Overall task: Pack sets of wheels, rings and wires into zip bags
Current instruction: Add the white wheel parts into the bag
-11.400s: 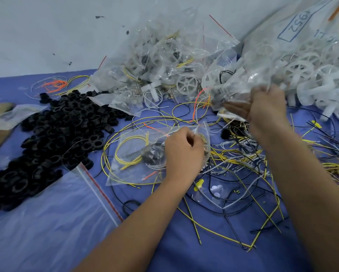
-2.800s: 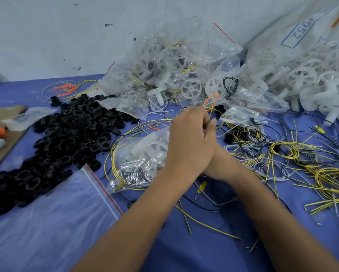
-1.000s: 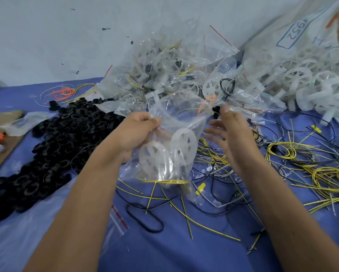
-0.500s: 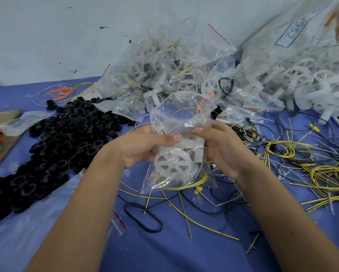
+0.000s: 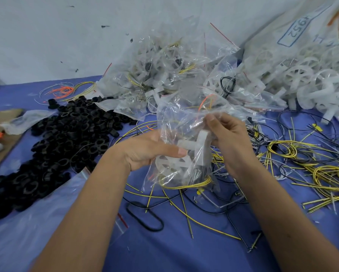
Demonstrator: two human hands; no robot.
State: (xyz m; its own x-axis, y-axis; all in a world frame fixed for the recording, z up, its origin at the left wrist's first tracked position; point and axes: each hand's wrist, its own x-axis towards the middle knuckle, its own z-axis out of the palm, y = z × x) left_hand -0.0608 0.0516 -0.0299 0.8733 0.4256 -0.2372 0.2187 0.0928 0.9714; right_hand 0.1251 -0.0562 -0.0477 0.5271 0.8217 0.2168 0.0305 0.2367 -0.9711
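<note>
I hold a clear zip bag upright above the blue table. Inside it lie white plastic wheels and a coil of yellow wire. My left hand grips the bag's left side at mid height, thumb across the front. My right hand pinches the bag's right side higher up, near its mouth. A heap of black rings lies to the left. Loose yellow and black wires spread to the right.
Filled zip bags are piled at the back centre. A large sack of white wheels leans at the back right. Flat empty zip bags lie at the front left. A black band lies below the bag. Cardboard sits at the left edge.
The bag came off the table into both hands. Since half a second ago the wheels have turned inside it and my right hand has shifted higher on the bag's right side.
</note>
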